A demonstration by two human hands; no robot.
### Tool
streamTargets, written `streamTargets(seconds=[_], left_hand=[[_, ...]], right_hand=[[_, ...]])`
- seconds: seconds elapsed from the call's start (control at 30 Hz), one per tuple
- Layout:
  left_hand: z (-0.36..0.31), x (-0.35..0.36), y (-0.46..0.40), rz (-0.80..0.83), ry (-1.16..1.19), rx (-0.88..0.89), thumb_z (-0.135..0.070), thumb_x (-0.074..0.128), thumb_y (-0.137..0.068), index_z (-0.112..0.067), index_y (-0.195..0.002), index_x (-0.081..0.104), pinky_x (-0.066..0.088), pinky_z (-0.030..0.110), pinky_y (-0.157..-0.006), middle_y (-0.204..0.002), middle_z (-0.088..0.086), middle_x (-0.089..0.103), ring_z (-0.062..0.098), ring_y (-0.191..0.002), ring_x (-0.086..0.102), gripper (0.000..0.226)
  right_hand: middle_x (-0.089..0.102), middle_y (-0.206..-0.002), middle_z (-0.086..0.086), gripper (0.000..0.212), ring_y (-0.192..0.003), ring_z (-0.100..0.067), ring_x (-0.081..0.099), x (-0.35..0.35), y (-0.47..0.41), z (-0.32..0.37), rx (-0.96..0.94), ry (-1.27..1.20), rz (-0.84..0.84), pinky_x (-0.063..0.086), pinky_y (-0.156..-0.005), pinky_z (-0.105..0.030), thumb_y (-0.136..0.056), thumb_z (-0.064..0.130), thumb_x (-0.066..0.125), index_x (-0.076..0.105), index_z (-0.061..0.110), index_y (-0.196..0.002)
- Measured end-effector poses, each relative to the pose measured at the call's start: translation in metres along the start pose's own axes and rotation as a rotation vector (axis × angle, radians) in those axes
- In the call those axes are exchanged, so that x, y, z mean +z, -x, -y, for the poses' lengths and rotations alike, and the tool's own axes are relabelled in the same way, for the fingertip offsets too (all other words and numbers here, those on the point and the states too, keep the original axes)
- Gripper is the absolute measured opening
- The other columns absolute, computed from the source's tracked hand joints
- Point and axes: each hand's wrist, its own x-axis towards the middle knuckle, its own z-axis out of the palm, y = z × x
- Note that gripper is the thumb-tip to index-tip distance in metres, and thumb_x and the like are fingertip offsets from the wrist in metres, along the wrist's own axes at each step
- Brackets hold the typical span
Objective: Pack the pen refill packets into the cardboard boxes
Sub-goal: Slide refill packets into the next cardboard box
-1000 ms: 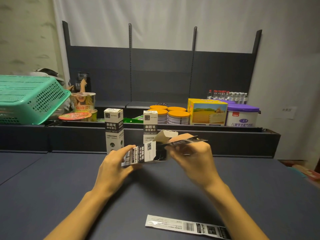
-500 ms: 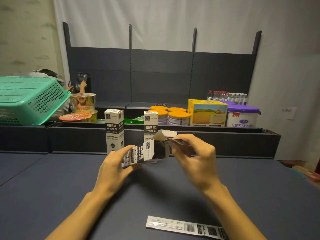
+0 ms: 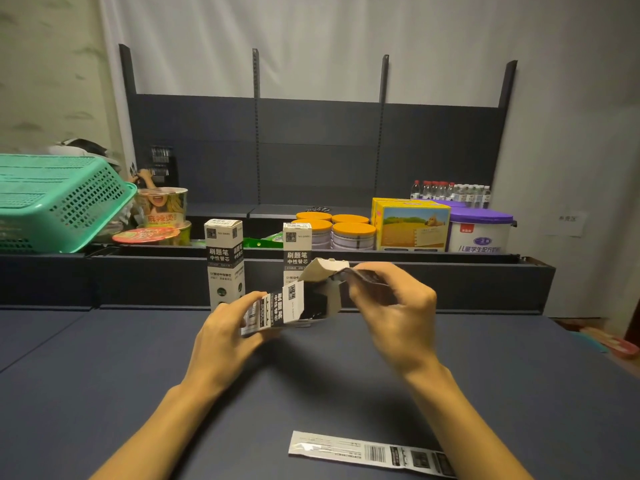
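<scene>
1. The open cardboard box [image 3: 291, 306] is held on its side above the dark table [image 3: 104, 393], its open mouth turned right and its top flap [image 3: 320, 268] lifted.
2. The left hand [image 3: 225, 337] grips the box's closed end, fingers curled round it; that end is partly hidden behind them.
3. The right hand [image 3: 394, 317] pinches a dark, glossy refill packet [image 3: 367, 276] at the box's mouth. Most of the packet is covered by the fingers, and how far it sits inside the box cannot be made out.
4. A second refill packet [image 3: 370, 453] lies flat on the table near the bottom edge, its right end hidden behind the right forearm.
5. Two closed refill boxes stand upright behind the hands: the left one [image 3: 224, 261] in plain view, the right one [image 3: 296, 251] with its lower half blocked by the held box.
6. Behind them on the shelf ledge [image 3: 450, 261]: a green basket [image 3: 59, 202] cut off at the left edge, noodle cups [image 3: 162, 209], orange-lidded cans [image 3: 332, 230], a yellow carton [image 3: 412, 223], a purple-lidded tub [image 3: 479, 230] and small bottles [image 3: 450, 194], too small to read.
</scene>
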Motion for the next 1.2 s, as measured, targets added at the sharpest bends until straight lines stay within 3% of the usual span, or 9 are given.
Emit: streamTargets(seconds=[0.1,0.23,0.47,0.63,0.73,0.87,1.03,1.2], left_hand=[[0.002,0.0,0.0,0.001,0.006,-0.002,-0.031,0.081,-0.07,-0.025,-0.127,0.058,0.048,0.033,-0.079,-0.099,-0.004,0.059,0.019,-0.087,0.057,0.062],[0.001,0.0,0.0,0.005,0.015,-0.015,-0.036,0.078,-0.071,-0.026,-0.128,0.057,0.047,0.03,-0.077,-0.096,-0.005,0.056,0.016,-0.083,0.054,0.062],[0.0,0.0,0.0,0.002,0.013,0.011,-0.032,0.081,-0.069,-0.025,-0.126,0.059,0.043,0.027,-0.075,-0.091,-0.008,0.052,0.013,-0.08,0.051,0.062],[0.0,0.0,0.0,-0.002,0.001,0.008,-0.029,0.083,-0.069,-0.025,-0.125,0.059,0.048,0.03,-0.075,-0.092,-0.008,0.054,0.013,-0.079,0.052,0.061],[-0.001,0.0,0.0,-0.002,0.007,0.002,-0.029,0.084,-0.068,-0.024,-0.123,0.06,0.048,0.032,-0.076,-0.09,-0.008,0.053,0.016,-0.08,0.054,0.061],[-0.003,-0.001,0.0,-0.011,0.002,-0.002,-0.028,0.085,-0.067,-0.023,-0.123,0.061,0.048,0.034,-0.075,-0.088,-0.008,0.053,0.019,-0.081,0.056,0.061],[-0.004,-0.002,0.0,-0.02,0.014,-0.015,-0.027,0.082,-0.069,-0.023,-0.126,0.058,0.047,0.034,-0.074,-0.09,-0.007,0.052,0.018,-0.081,0.052,0.062],[-0.004,-0.002,0.0,-0.01,0.011,-0.012,-0.026,0.083,-0.069,-0.024,-0.126,0.059,0.048,0.037,-0.075,-0.09,-0.007,0.053,0.02,-0.082,0.053,0.062]], right_hand=[[0.069,-0.085,0.0,0.018,-0.078,-0.007,0.063,-0.003,-0.001,0.0,0.028,0.019,-0.014,0.051,-0.069,-0.014,-0.086,0.024,0.066,0.07,0.009,-0.096],[0.064,-0.087,-0.001,0.007,-0.074,-0.008,0.057,0.002,-0.001,-0.001,0.047,0.022,0.054,0.044,-0.062,-0.011,-0.083,0.012,0.07,0.071,0.008,-0.089],[0.059,-0.099,0.001,0.023,-0.085,-0.006,0.059,0.015,0.004,-0.004,0.141,0.036,0.209,0.044,-0.067,-0.004,-0.078,0.017,0.072,0.075,0.011,-0.099],[0.058,-0.103,-0.002,0.021,-0.084,-0.002,0.055,0.012,0.003,0.0,0.066,0.107,0.194,0.038,-0.069,-0.001,-0.077,0.013,0.076,0.074,0.011,-0.098],[0.056,-0.103,-0.004,0.018,-0.089,-0.012,0.055,0.011,0.004,0.002,-0.032,0.16,0.168,0.039,-0.076,-0.005,-0.079,0.016,0.074,0.075,0.011,-0.097],[0.044,-0.101,-0.001,0.018,-0.088,-0.011,0.047,0.009,0.004,0.006,-0.116,0.213,0.058,0.038,-0.079,-0.007,-0.078,0.015,0.076,0.075,0.012,-0.096],[0.059,-0.098,-0.005,0.019,-0.086,-0.016,0.06,0.005,0.003,0.007,-0.129,0.129,0.097,0.054,-0.072,-0.026,-0.079,0.008,0.075,0.073,0.009,-0.098],[0.065,-0.102,-0.006,0.016,-0.094,-0.02,0.063,0.003,0.003,0.007,-0.226,0.146,0.136,0.056,-0.076,-0.033,-0.085,0.014,0.067,0.073,0.006,-0.098]])
